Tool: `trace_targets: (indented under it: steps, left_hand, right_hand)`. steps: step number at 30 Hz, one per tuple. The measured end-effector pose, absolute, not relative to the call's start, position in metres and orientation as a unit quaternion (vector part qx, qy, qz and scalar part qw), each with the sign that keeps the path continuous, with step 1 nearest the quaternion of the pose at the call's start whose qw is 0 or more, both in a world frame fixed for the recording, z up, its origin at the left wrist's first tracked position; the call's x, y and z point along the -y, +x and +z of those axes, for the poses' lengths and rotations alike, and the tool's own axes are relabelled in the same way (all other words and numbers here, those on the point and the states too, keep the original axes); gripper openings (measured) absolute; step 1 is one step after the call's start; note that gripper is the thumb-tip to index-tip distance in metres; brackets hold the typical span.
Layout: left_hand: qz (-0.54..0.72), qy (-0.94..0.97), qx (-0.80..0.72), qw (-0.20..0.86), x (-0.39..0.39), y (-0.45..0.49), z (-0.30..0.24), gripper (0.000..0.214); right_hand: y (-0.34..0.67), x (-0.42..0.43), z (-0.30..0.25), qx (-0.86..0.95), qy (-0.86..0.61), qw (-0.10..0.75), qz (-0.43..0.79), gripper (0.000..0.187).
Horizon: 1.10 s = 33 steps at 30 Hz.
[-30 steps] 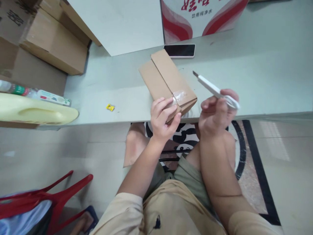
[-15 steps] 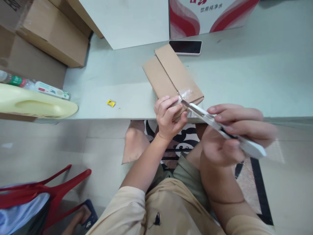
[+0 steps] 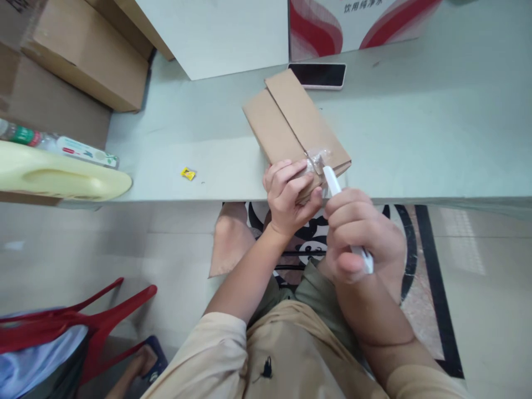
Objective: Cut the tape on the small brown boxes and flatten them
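At the table [image 3: 419,124], your left hand [image 3: 286,198] clamped fingers on carton [image 3: 291,130], right hand [image 3: 368,235] on cutter [image 3: 332,180]. Tape [image 3: 315,159] clung; flaps [image 3: 308,113] lay closed.

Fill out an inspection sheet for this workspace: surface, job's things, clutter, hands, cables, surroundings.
Surface: pale green table, with a small dark mark toward the far side.
Job's things: cardboard box at the near edge, clear tape across its seam; white cutter, front end at the tape; cutting depth cannot be told.
Clutter: phone beyond the box; small yellow packet; pale yellow bottle on the left.
Hands: left hand grips the box's near end; right hand grips the cutter.
Cables: nothing seen.
Surroundings: brown cartons at left; red chair and another person's foot lower left.
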<state>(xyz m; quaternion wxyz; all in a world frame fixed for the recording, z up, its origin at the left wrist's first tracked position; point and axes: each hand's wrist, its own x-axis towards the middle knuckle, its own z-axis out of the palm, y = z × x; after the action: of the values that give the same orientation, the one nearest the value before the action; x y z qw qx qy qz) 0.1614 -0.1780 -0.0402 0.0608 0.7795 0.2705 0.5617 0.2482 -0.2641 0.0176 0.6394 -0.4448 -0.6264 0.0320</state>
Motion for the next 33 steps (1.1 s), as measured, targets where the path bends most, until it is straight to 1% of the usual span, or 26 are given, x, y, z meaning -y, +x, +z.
trace_targets:
  steps: [2,3,7,11,14,17,21,23,25,28,33]
  left_hand:
    - [0.551,0.781,-0.287,0.066,0.179,0.161,-0.041,0.019]
    - [0.548,0.78,-0.294,0.063,0.179,0.161,-0.041,0.02]
    - [0.549,0.779,-0.302,0.025,0.18,0.162,-0.042,0.025]
    - [0.539,0.781,-0.316,0.005,0.179,0.163,-0.041,0.032]
    - [0.556,0.775,-0.301,0.003,0.177,0.163,-0.041,0.028]
    - [0.575,0.768,-0.281,0.022,0.176,0.163,-0.042,0.021]
    - [0.558,0.772,-0.298,0.053,0.175,0.163,-0.045,0.022]
    - [0.572,0.768,-0.284,0.046,0.174,0.163,-0.045,0.016]
    - [0.586,0.766,-0.263,0.033,0.173,0.163,-0.044,0.014]
    - [0.59,0.765,-0.255,0.03,0.173,0.164,-0.042,0.015]
    - [0.588,0.767,-0.255,0.035,0.174,0.164,-0.041,0.019]
  right_hand:
    - [0.243,0.259,0.017,0.595,-0.371,0.713,-0.005,0.042]
    - [0.241,0.256,0.017,0.589,-0.347,0.73,-0.005,0.04]
    - [0.24,0.25,0.018,0.61,-0.336,0.717,0.027,0.039]
    - [0.241,0.25,0.018,0.627,-0.348,0.697,0.02,0.036]
    - [0.238,0.249,0.016,0.618,-0.364,0.697,0.012,0.035]
    - [0.233,0.246,0.014,0.59,-0.383,0.711,0.001,0.035]
    - [0.228,0.242,0.012,0.565,-0.395,0.725,-0.018,0.033]
    - [0.225,0.241,0.011,0.558,-0.395,0.73,-0.021,0.033]
    - [0.223,0.24,0.01,0.532,-0.385,0.754,-0.029,0.034]
    - [0.219,0.241,0.01,0.489,-0.361,0.792,-0.056,0.037]
    - [0.22,0.246,0.012,0.487,-0.382,0.785,-0.044,0.038]
